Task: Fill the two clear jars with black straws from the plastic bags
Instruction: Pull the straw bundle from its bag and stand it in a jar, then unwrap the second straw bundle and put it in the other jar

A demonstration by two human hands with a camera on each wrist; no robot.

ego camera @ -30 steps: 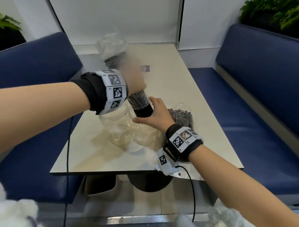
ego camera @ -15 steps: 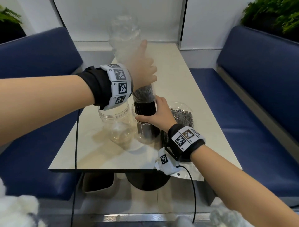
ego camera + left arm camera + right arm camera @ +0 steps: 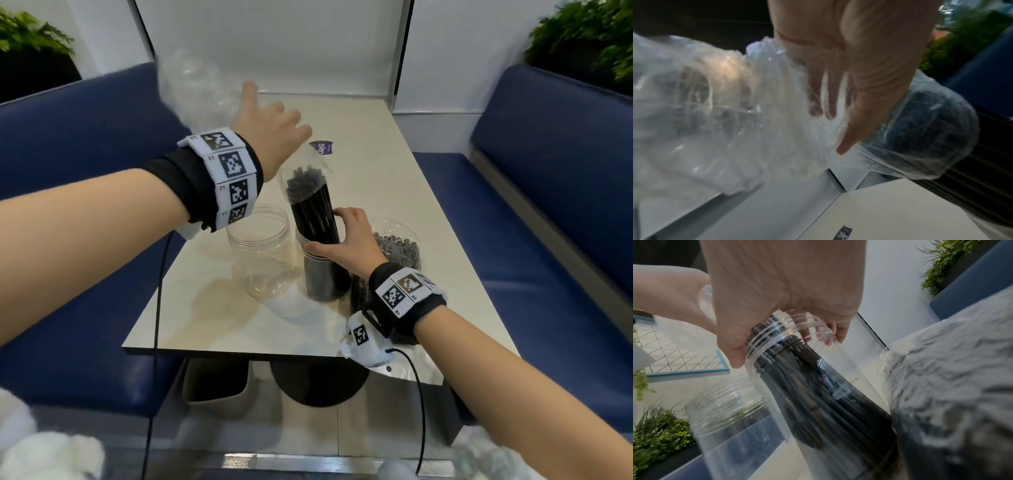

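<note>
A bundle of black straws (image 3: 313, 209) stands upright in the right clear jar (image 3: 325, 277). My right hand (image 3: 339, 236) grips the bundle just above the jar's mouth; the right wrist view shows this hand (image 3: 787, 321) over the threaded rim (image 3: 764, 344). My left hand (image 3: 270, 120) is raised above and to the left, holding the crumpled clear plastic bag (image 3: 198, 89). The bag's open end still covers the straw tops (image 3: 925, 129). An empty clear jar (image 3: 260, 253) stands just left of the filled one. A second bag of straws (image 3: 399, 246) lies behind my right wrist.
The beige table (image 3: 239, 329) has its near edge close to me, with a purple sticker (image 3: 322, 148) in its middle. Blue benches (image 3: 548, 205) run along both sides. Cables hang from both wrists over the table edge.
My left hand has risen and moved left, drawing the bag up off the straws. The bundle has sunk into the right jar. My right hand stays at the jar's mouth.
</note>
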